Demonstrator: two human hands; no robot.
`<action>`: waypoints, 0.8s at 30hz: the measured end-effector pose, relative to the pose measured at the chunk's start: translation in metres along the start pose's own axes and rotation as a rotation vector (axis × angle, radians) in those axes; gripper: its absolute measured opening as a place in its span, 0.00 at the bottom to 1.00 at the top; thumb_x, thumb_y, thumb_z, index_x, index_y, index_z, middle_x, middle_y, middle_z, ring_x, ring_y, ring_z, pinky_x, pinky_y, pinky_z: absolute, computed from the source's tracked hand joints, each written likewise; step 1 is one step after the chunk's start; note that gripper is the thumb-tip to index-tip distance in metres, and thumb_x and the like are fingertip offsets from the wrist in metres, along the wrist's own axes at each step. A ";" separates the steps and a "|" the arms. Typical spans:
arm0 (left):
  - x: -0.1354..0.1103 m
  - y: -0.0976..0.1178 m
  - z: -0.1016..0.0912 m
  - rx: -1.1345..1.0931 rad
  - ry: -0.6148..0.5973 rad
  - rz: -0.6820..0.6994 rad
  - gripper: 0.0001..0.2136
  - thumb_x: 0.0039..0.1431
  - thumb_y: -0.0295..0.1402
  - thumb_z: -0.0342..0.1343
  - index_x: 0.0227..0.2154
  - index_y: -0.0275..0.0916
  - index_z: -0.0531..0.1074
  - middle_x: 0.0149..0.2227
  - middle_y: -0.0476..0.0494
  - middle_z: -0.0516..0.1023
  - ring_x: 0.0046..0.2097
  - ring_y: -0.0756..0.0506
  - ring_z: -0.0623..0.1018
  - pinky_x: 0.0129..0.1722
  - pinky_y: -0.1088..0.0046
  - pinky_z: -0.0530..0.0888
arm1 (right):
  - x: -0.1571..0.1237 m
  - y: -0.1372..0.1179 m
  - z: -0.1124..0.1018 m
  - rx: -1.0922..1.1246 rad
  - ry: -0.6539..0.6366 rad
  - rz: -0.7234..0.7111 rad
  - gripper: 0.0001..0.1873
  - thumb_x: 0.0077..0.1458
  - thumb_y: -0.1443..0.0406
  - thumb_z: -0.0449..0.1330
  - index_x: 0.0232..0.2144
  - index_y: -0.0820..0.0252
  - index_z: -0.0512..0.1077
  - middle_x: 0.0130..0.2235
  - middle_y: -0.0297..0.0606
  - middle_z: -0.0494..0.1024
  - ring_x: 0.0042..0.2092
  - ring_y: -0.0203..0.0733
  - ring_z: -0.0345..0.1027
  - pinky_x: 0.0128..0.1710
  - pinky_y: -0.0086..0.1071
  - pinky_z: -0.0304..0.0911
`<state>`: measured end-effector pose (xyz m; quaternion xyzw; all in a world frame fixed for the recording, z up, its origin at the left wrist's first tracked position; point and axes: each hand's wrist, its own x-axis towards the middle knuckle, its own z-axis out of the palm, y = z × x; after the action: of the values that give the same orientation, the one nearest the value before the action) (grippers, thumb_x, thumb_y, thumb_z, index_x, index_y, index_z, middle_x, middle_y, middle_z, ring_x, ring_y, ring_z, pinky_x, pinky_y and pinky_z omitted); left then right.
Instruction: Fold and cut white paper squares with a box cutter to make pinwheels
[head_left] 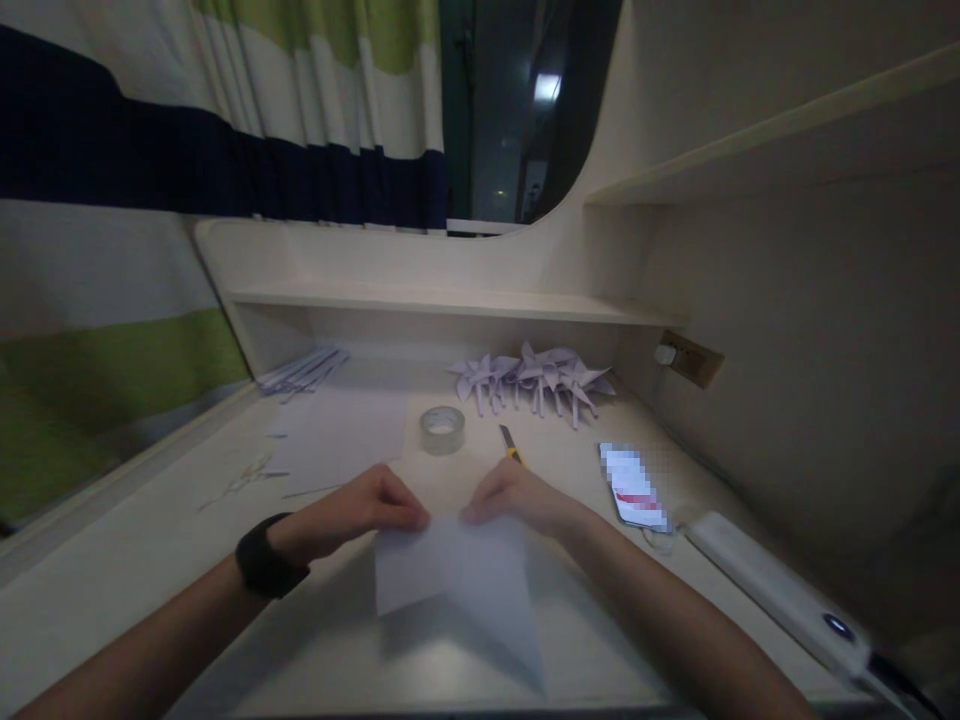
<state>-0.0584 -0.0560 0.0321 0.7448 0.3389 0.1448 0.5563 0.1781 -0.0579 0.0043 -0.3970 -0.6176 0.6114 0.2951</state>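
Observation:
A sheet of white paper hangs between my hands above the front of the desk, with a bend or fold near its middle. My left hand pinches its upper edge between thumb and fingers; a black band is on that wrist. Close by, my right hand pinches the same upper edge. Just beyond the right hand lies a yellow utility knife, its handle partly hidden by the hand. A roll of clear tape rests on the desk past the gap between my hands.
Several paper pinwheels lie at the back. Paper sheets and thin paper sticks are at the back left. On the right are a phone, a long white lamp-like bar and a wall socket. A shelf spans the back.

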 end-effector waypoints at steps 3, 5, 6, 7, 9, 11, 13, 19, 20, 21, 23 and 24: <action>-0.021 -0.007 -0.009 0.017 0.027 -0.055 0.14 0.54 0.39 0.57 0.20 0.34 0.76 0.19 0.49 0.72 0.24 0.51 0.68 0.25 0.77 0.64 | -0.004 -0.010 -0.005 -0.004 -0.050 0.022 0.11 0.33 0.61 0.70 0.16 0.63 0.75 0.17 0.31 0.71 0.19 0.30 0.59 0.22 0.27 0.54; -0.036 -0.014 -0.019 0.047 0.066 -0.116 0.13 0.54 0.40 0.58 0.25 0.35 0.78 0.24 0.45 0.77 0.27 0.49 0.73 0.26 0.76 0.67 | -0.007 -0.018 -0.008 -0.058 -0.081 0.001 0.10 0.35 0.62 0.69 0.15 0.62 0.75 0.15 0.29 0.69 0.19 0.29 0.58 0.22 0.27 0.54; -0.042 -0.017 -0.025 0.068 0.103 -0.140 0.13 0.53 0.40 0.58 0.27 0.36 0.79 0.26 0.43 0.79 0.28 0.48 0.74 0.27 0.75 0.68 | -0.007 -0.021 -0.009 -0.093 -0.086 -0.011 0.10 0.36 0.62 0.69 0.15 0.62 0.75 0.15 0.29 0.69 0.19 0.29 0.58 0.22 0.26 0.53; -0.047 -0.018 -0.029 0.088 0.150 -0.155 0.13 0.54 0.41 0.57 0.28 0.36 0.79 0.28 0.42 0.80 0.30 0.47 0.75 0.28 0.75 0.69 | -0.006 -0.024 -0.010 -0.134 -0.085 -0.025 0.09 0.37 0.62 0.68 0.16 0.62 0.75 0.15 0.29 0.69 0.19 0.29 0.58 0.22 0.26 0.53; -0.052 -0.018 -0.032 0.110 0.246 -0.152 0.14 0.55 0.42 0.56 0.30 0.36 0.79 0.31 0.41 0.81 0.32 0.46 0.76 0.30 0.74 0.70 | -0.001 -0.028 -0.009 -0.222 -0.097 -0.044 0.08 0.39 0.63 0.67 0.17 0.63 0.76 0.16 0.30 0.70 0.20 0.29 0.58 0.23 0.26 0.53; -0.049 -0.014 -0.026 0.112 0.294 -0.102 0.15 0.56 0.43 0.54 0.33 0.37 0.79 0.34 0.41 0.81 0.34 0.46 0.76 0.33 0.73 0.71 | 0.009 -0.028 -0.003 -0.281 -0.136 -0.057 0.08 0.39 0.63 0.67 0.18 0.63 0.76 0.17 0.30 0.71 0.21 0.30 0.59 0.24 0.26 0.54; -0.041 -0.011 -0.014 0.149 0.258 -0.045 0.14 0.53 0.42 0.57 0.36 0.37 0.78 0.34 0.44 0.80 0.35 0.46 0.75 0.35 0.73 0.69 | 0.021 -0.028 0.007 -0.290 -0.191 -0.063 0.07 0.39 0.63 0.67 0.18 0.63 0.77 0.18 0.31 0.73 0.22 0.31 0.61 0.26 0.27 0.56; -0.030 -0.026 -0.001 0.179 0.148 0.021 0.16 0.53 0.41 0.57 0.19 0.33 0.73 0.17 0.52 0.66 0.21 0.53 0.62 0.22 0.78 0.58 | 0.033 -0.028 0.023 -0.252 -0.254 -0.036 0.07 0.36 0.63 0.68 0.19 0.63 0.77 0.19 0.33 0.75 0.23 0.33 0.66 0.27 0.28 0.60; -0.033 -0.031 -0.004 0.167 0.153 0.015 0.15 0.52 0.40 0.57 0.19 0.33 0.73 0.17 0.52 0.66 0.22 0.53 0.62 0.22 0.78 0.58 | 0.029 -0.026 0.018 -0.232 -0.230 -0.014 0.09 0.36 0.62 0.67 0.19 0.64 0.77 0.18 0.34 0.75 0.22 0.34 0.66 0.26 0.28 0.61; -0.036 -0.035 -0.009 0.160 0.164 0.009 0.14 0.51 0.40 0.58 0.19 0.33 0.73 0.18 0.51 0.67 0.22 0.53 0.62 0.22 0.78 0.58 | 0.024 -0.022 0.011 -0.194 -0.201 0.021 0.10 0.37 0.61 0.67 0.19 0.65 0.77 0.19 0.35 0.75 0.22 0.36 0.67 0.25 0.29 0.62; -0.042 -0.044 -0.018 0.153 0.217 -0.009 0.15 0.51 0.40 0.57 0.18 0.33 0.72 0.18 0.50 0.67 0.22 0.53 0.63 0.23 0.77 0.59 | 0.011 -0.012 -0.006 -0.149 -0.055 0.032 0.14 0.40 0.58 0.65 0.21 0.66 0.77 0.22 0.40 0.77 0.22 0.38 0.69 0.25 0.30 0.63; -0.043 -0.049 -0.021 0.135 0.250 -0.026 0.15 0.51 0.41 0.57 0.18 0.33 0.72 0.18 0.50 0.66 0.22 0.53 0.63 0.23 0.77 0.58 | 0.004 -0.006 -0.014 -0.156 0.083 0.009 0.16 0.41 0.57 0.65 0.24 0.67 0.77 0.24 0.41 0.78 0.23 0.39 0.69 0.26 0.31 0.64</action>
<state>-0.1186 -0.0619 0.0002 0.7524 0.4241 0.2060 0.4600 0.1868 -0.0471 0.0106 -0.4468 -0.6487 0.5457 0.2859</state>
